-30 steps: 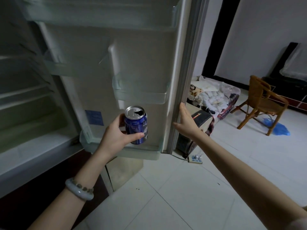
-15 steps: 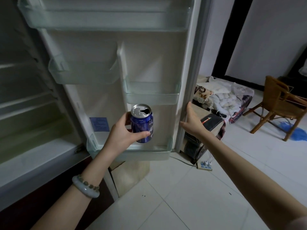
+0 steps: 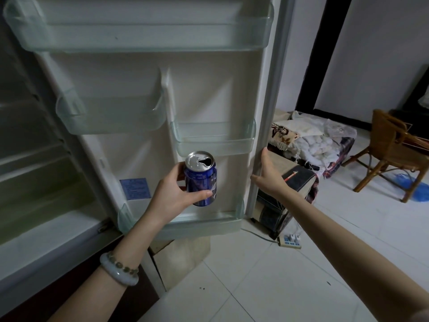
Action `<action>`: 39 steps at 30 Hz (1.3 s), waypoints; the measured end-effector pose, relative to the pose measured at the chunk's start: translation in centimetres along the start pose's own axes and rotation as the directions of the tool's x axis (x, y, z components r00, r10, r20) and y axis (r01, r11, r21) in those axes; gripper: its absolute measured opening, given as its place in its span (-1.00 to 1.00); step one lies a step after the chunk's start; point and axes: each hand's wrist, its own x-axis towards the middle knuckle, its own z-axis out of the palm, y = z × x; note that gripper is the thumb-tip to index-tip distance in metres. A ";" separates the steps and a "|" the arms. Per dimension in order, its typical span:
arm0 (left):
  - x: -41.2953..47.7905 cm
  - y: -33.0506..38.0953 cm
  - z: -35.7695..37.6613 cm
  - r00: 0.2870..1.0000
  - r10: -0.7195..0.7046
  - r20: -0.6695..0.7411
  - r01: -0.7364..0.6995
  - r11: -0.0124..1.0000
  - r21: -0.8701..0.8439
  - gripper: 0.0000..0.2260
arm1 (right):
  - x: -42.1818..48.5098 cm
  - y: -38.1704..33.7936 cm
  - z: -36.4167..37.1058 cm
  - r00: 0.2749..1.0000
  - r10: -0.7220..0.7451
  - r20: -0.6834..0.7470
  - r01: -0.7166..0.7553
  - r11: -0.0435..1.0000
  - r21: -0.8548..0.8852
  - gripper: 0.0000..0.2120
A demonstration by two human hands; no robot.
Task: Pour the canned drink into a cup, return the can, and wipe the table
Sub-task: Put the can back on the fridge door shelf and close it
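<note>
My left hand (image 3: 173, 196) grips an opened blue drink can (image 3: 201, 178), upright, in front of the inner side of the open fridge door (image 3: 209, 84). The can hangs just above the door's bottom shelf (image 3: 197, 223) and below a small clear shelf (image 3: 213, 140). My right hand (image 3: 267, 175) holds the door's outer edge, fingers behind it and thumb in front. No cup or table is in view.
Clear door shelves sit at the top (image 3: 139, 36) and middle left (image 3: 111, 115). The fridge interior (image 3: 34, 170) lies to the left. On the right are a pile of bedding (image 3: 311, 140), a wooden chair (image 3: 394, 149), a power strip (image 3: 290, 240) and white floor tiles (image 3: 278, 287).
The view has drawn nearer to the door. My left hand has brought the can slightly closer to the bottom shelf. My right hand stays on the door edge.
</note>
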 end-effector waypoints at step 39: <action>2.7 10.5 -4.1 0.991 0.109 -0.080 -0.108 0.994 0.015 -0.37 | -4.8 -15.1 -6.9 0.832 -0.459 0.310 0.250 0.811 0.529 -0.60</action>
